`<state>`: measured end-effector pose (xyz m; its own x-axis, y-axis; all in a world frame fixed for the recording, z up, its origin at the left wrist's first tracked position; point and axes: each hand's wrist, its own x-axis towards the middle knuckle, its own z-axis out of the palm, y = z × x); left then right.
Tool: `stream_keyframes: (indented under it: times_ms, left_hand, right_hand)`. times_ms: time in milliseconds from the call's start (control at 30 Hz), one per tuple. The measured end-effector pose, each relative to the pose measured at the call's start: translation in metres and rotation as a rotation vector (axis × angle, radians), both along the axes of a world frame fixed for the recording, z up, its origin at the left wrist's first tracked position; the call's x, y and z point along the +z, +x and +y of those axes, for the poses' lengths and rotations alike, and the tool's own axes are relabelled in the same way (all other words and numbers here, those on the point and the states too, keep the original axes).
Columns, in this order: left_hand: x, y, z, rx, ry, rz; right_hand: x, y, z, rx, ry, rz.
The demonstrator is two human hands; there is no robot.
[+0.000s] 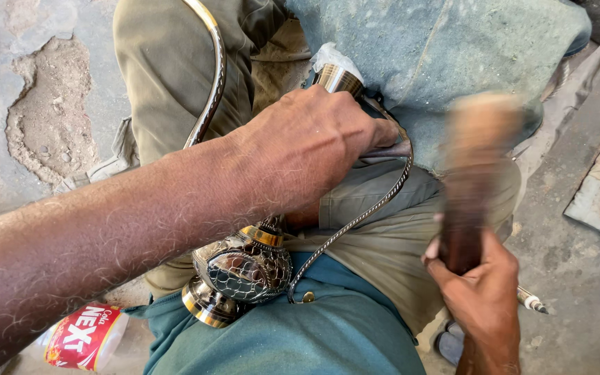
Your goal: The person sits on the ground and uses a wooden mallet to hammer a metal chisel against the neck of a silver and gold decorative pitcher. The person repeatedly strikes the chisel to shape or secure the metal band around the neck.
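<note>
A red-and-white can [81, 338] lies on the floor. The left hand [307, 149] is clamped on the engraved silver-and-brass metal ewer [244, 267] lying across the lap; the right hand [484, 295] grips a blurred wooden mallet [477, 177], seemingly mid-hammering, so aim matters.
</note>
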<state>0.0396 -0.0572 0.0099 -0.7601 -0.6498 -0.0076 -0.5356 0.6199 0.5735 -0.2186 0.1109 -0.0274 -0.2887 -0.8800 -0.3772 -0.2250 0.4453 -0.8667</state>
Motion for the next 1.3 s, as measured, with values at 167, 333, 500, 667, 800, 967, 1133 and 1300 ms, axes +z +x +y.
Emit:
stream_keyframes:
  times_ms: [167,333,500,667,800,967,1133,1300]
  left_hand:
    - [-0.003,-0.001,0.002,0.023,-0.066,0.064]
    - [-0.003,0.002,0.004,0.022,0.014,0.002]
    - [0.0,0.002,0.004,0.057,-0.05,0.028]
    - [-0.003,0.0,0.003,0.069,-0.059,0.043]
    - [-0.003,0.003,0.004,0.047,-0.06,0.036]
    - [0.002,0.013,0.007,0.091,0.02,0.006]
    - [0.005,0.019,0.011,0.143,0.013,0.134]
    - [0.002,0.022,0.013,0.177,0.056,0.122]
  right_hand:
    - [0.0,0.001,-0.006,-0.117,-0.061,-0.155]
    - [0.002,-0.001,-0.007,0.035,-0.027,0.003]
    - [-0.004,-0.008,-0.007,0.207,-0.019,-0.003]
    - [-0.014,-0.012,-0.006,0.115,0.016,-0.154]
    - [-0.016,-0.013,-0.004,0.057,0.0,-0.011]
    - [-0.008,-0.013,-0.008,0.186,-0.006,0.147]
    - [0.006,-0.01,-0.021,0.184,-0.044,0.06]
    - [0.011,-0.007,-0.029,0.119,-0.081,-0.052]
